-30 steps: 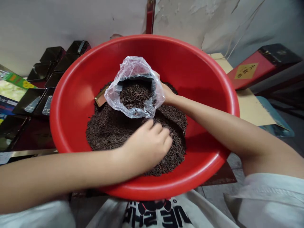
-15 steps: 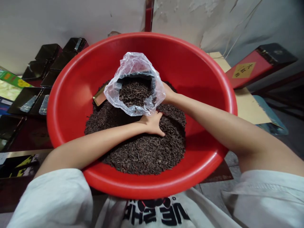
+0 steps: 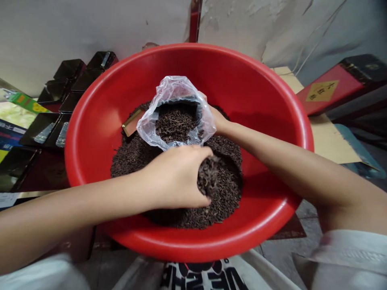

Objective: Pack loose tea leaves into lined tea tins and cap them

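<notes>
A heap of dark loose tea leaves (image 3: 225,203) lies in a wide red plastic basin (image 3: 193,243). My left hand (image 3: 178,177) is above the heap, fingers curled around a handful of tea leaves (image 3: 208,177), just in front of the bag's mouth. Beyond it, a clear plastic bag (image 3: 148,127) stands with its mouth spread wide, and tea shows inside. My right hand (image 3: 218,121) grips this bag from the right side; most of its fingers are hidden behind the plastic. A copper-coloured piece with gold edges (image 3: 132,123) rests on the tea left of the bag.
Several dark, open-topped tins (image 3: 40,127) stand left of the basin, near a green box (image 3: 27,102). At right, a red tin with a yellow label (image 3: 335,88) leans over cardboard (image 3: 331,141). A pale wall (image 3: 99,24) rises behind.
My left hand has lifted from the heap towards me and closed around a handful of tea leaves. The right hand still holds the bag. The whole view has shifted slightly.
</notes>
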A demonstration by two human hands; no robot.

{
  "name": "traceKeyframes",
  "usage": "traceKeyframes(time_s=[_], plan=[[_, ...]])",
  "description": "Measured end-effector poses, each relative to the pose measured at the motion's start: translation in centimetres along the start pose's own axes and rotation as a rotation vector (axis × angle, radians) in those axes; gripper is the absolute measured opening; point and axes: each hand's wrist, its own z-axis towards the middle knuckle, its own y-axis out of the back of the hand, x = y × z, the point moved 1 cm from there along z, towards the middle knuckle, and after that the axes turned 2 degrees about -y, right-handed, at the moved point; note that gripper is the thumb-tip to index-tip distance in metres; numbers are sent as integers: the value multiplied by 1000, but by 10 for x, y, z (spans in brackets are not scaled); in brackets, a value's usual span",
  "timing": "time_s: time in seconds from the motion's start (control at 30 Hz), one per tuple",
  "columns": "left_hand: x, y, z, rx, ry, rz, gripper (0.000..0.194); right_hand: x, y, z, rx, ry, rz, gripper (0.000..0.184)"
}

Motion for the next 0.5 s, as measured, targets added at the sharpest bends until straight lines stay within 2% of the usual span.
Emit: traceKeyframes(time_s=[0.07, 0.17, 0.27, 0.33, 0.4, 0.5], plan=[[-1, 20, 6, -95, 20, 119, 37, 1, -1, -1, -29, -9, 18, 85], [16, 37, 23, -165, 105, 362, 38, 0, -1, 0, -29, -11, 44, 85], [37, 39, 37, -189, 189, 472, 63, -4, 1, 1, -19, 9, 51, 94], [42, 40, 39, -234, 139, 435, 69, -7, 2, 2, -17, 4, 58, 100], [39, 40, 35, -277, 55, 381, 53, -9, 3, 2, -32, 11, 76, 99], [32, 39, 27, -216, -76, 381, 43, -9, 4, 2, -44, 20, 105, 96]])
